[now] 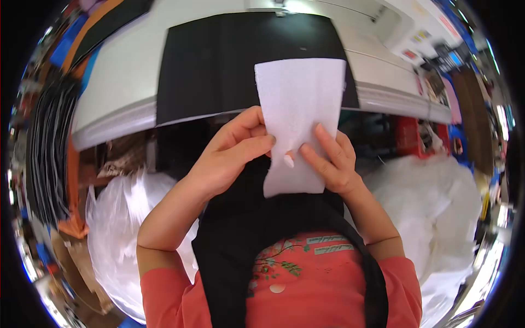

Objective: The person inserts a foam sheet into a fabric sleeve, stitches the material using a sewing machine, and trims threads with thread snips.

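A white piece of fabric (301, 90), wider at its top end, is held up in front of my black apron. My left hand (238, 142) pinches its left edge, with the thumb in front and the other fingers partly hidden behind. On the right side, my right hand (336, 164) grips the same piece, its fingers lying over the front face. A small pale pink tip (289, 159) shows at the middle of the fabric; it looks like a fingertip, but I cannot tell whose finger. Beyond the fabric, a black panel (213, 65) lies on the white table, reaching its front edge.
A white machine (421, 27) with a small control panel stands at the back right. White plastic bags (128, 235) bulge below the table on both sides. Stacked black pieces (52, 147) hang at the left. A red basket (415, 136) sits under the table's right side.
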`<action>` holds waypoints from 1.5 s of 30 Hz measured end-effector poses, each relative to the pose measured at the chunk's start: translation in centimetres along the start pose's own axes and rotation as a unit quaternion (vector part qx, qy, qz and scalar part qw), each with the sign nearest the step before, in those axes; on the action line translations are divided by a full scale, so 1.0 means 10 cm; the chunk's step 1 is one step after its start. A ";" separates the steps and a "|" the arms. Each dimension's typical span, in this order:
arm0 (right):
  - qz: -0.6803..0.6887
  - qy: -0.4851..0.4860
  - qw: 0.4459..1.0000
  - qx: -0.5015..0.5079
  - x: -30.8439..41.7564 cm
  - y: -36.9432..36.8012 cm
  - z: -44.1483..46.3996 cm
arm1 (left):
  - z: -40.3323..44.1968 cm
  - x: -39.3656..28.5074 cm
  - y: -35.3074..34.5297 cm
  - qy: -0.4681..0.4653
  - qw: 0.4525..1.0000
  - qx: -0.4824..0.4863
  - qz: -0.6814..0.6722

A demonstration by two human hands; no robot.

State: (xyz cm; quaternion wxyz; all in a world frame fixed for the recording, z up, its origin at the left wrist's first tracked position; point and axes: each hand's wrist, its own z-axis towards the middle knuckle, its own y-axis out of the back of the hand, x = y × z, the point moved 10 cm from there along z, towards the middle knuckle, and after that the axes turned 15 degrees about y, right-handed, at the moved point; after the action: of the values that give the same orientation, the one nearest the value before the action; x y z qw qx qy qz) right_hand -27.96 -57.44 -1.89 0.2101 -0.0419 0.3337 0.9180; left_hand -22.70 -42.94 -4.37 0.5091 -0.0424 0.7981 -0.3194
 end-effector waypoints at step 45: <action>-0.043 -0.193 0.972 0.127 -0.42 0.68 -0.12 | 0.77 -0.53 -0.56 -0.280 0.615 -0.050 0.735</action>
State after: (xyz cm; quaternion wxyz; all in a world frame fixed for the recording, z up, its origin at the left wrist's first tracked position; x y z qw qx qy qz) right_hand -27.03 -64.40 2.09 0.3138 0.1487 0.3985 0.8489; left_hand -15.18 -48.89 0.76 0.7696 0.4460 0.3952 0.2295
